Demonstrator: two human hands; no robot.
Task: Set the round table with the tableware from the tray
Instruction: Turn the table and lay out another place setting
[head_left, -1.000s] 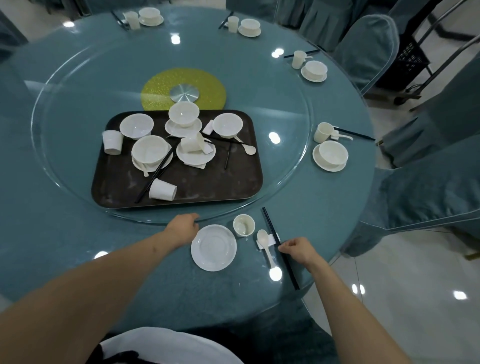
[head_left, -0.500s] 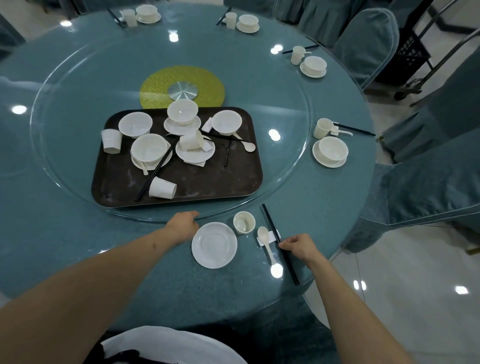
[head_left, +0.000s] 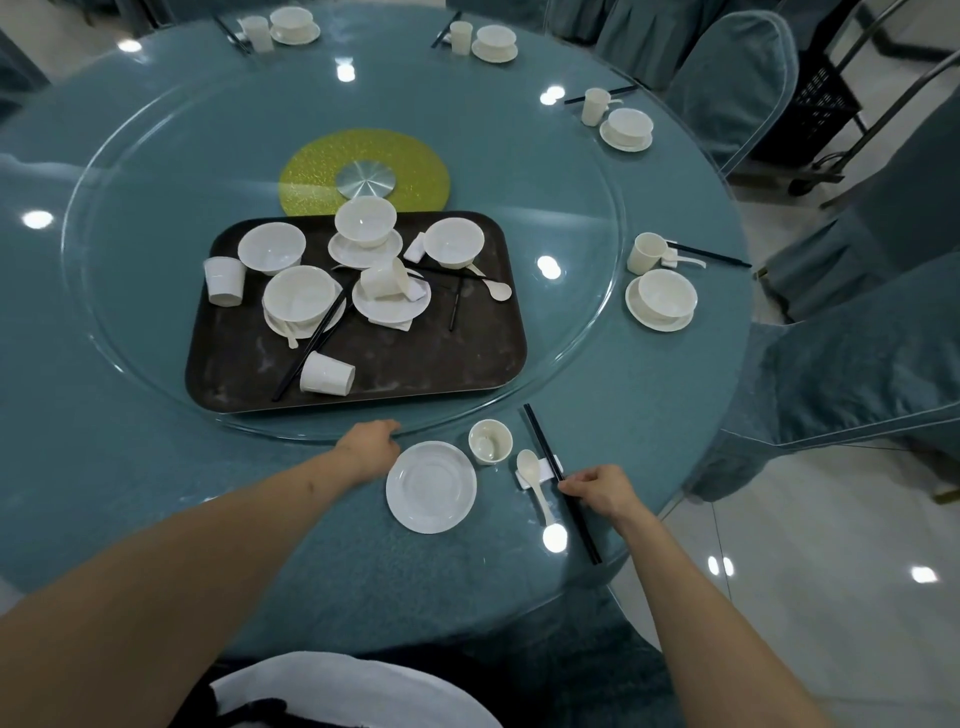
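Head view, one moment.

L hand (head_left: 370, 446): rests at near edge of glass turntable (head_left: 597, 332), fingers curled over the rim, gripping it. Sits just left of saucer (head_left: 431, 487), not touching it as far as can be seen.

R hand (head_left: 597, 491): fingertips pinch the black chopsticks (head_left: 561, 480) about mid-length. Chopsticks lie on the round table (head_left: 649, 405), far end laid over a small white rest (head_left: 540, 470), near end pointing to table edge.

Near place setting, L to R: saucer w/o bowl on it; cup (head_left: 490, 441) upright just beyond saucer's right rim; spoon (head_left: 535, 478) w/ bowl end on the rest, handle toward the person; chopsticks just right of spoon.

Tray (head_left: 415, 364): dark, on the turntable, near side close to turntable rim. Holds approx 4 bowls, some on saucers, 3 cups on their sides, loose chopsticks, spoons, rests. One tipped cup (head_left: 327, 374) near tray's front edge, beside a chopstick pair.

Other settings round the table rim: nearest on right has bowl on saucer (head_left: 662, 301), cup, spoon, chopsticks. Three more farther round; detail too small to check.

Covered chairs (head_left: 857, 364) at right.
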